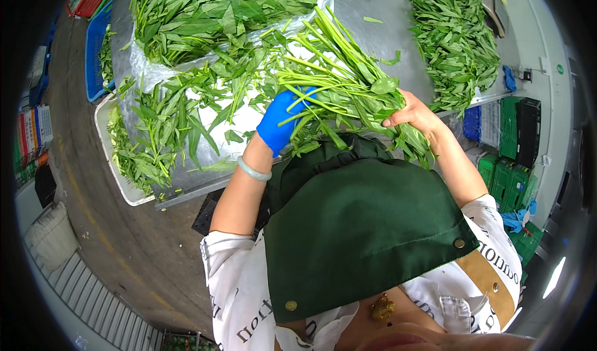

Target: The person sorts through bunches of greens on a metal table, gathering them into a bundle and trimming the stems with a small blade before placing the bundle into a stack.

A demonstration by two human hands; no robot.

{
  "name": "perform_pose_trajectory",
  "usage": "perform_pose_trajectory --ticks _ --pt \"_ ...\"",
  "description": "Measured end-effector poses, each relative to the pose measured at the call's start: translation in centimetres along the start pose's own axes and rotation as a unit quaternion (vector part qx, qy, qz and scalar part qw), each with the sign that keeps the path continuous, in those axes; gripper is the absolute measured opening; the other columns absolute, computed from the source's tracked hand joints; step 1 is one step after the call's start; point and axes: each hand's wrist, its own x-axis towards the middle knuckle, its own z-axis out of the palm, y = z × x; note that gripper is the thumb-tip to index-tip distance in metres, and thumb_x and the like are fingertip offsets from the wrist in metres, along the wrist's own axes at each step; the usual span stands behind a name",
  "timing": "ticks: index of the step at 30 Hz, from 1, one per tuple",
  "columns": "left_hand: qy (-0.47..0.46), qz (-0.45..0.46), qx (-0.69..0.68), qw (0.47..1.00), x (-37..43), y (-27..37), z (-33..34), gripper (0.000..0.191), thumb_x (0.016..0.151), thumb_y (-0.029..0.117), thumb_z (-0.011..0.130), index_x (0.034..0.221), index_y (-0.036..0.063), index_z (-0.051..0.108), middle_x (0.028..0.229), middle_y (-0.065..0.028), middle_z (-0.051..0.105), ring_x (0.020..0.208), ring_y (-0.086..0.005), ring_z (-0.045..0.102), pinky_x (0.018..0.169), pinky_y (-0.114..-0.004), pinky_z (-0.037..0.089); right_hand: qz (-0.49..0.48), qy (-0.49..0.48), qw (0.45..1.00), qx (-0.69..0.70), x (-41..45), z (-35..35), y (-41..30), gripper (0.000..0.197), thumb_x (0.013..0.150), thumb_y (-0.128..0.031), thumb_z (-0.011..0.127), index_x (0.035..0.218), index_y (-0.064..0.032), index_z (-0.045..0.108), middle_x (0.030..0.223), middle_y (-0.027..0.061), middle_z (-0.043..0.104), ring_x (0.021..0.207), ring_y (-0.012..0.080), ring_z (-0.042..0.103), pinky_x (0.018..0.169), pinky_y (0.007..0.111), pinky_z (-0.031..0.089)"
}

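Observation:
A bundle of long-stemmed leafy greens (368, 87), which look like water spinach, lies across both hands in front of my apron (368, 215). My right hand (410, 113), bare, grips its leafy end, thumb on top. At the cut stem ends is my left hand (282, 120), in a blue glove, with a pale bangle (254, 169) on the wrist. Stems cross over the glove and hide its fingers, so its grip cannot be made out. Loose leaves and stems (163, 122) are strewn under and left of the hands, over a white surface (242, 120) on the metal table (387, 29).
Clear plastic film (154, 71) lines a large heap of greens (224, 15) at the back. Another stack of greens (457, 48) lies at right, beside a handled tool (490, 13). A white tub (116, 164) of trimmings and a blue crate (95, 66) stand left. Green crates (508, 183) are at right.

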Motion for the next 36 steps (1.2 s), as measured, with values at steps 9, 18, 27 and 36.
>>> perform_pose_trajectory --ticks 9,18,27,36 --pt "0.162 -0.015 -0.366 0.916 -1.5 0.7 -8.2 0.018 0.092 0.021 0.050 0.098 0.0057 0.058 0.058 0.0050 0.034 0.051 -0.0066 0.032 0.056 -0.021 0.032 0.015 0.005 1.000 -0.004 -0.6 -0.7 0.4 0.064 0.061 0.004 0.065 0.123 -0.0019 0.050 0.108 0.0054 0.061 0.099 0.0145 0.055 0.091 0.027 0.039" --pt "0.108 -0.083 0.292 0.947 0.3 1.6 0.8 0.030 0.072 0.027 0.075 0.087 0.0018 0.068 0.071 -0.0088 0.064 0.064 -0.0160 0.059 0.060 -0.034 0.046 0.012 0.013 1.000 -0.017 0.8 0.1 1.1 0.063 0.064 0.003 0.064 0.124 -0.0027 0.048 0.100 0.0041 0.062 0.088 0.0117 0.057 0.079 0.025 0.045" --pt "0.327 0.060 0.225 0.916 0.5 1.2 -3.5 0.018 0.080 0.002 0.059 0.094 0.0047 0.070 0.075 -0.0086 0.067 0.060 -0.0083 0.054 0.054 -0.025 0.043 0.058 -0.017 0.988 0.143 -0.5 2.4 -0.3 0.068 0.066 0.002 0.064 0.130 -0.0032 0.043 0.118 0.0081 0.056 0.106 0.0185 0.053 0.095 0.029 0.038" --pt "0.233 -0.132 -0.041 0.963 -0.1 4.7 -0.8 0.032 0.081 0.022 0.067 0.104 -0.0004 0.061 0.080 -0.0062 0.061 0.069 -0.0126 0.057 0.059 -0.026 0.046 0.031 0.022 0.981 0.188 -0.5 0.2 1.6 0.064 0.070 -0.006 0.066 0.128 -0.0041 0.041 0.096 0.0061 0.057 0.072 0.0143 0.056 0.059 0.027 0.046"
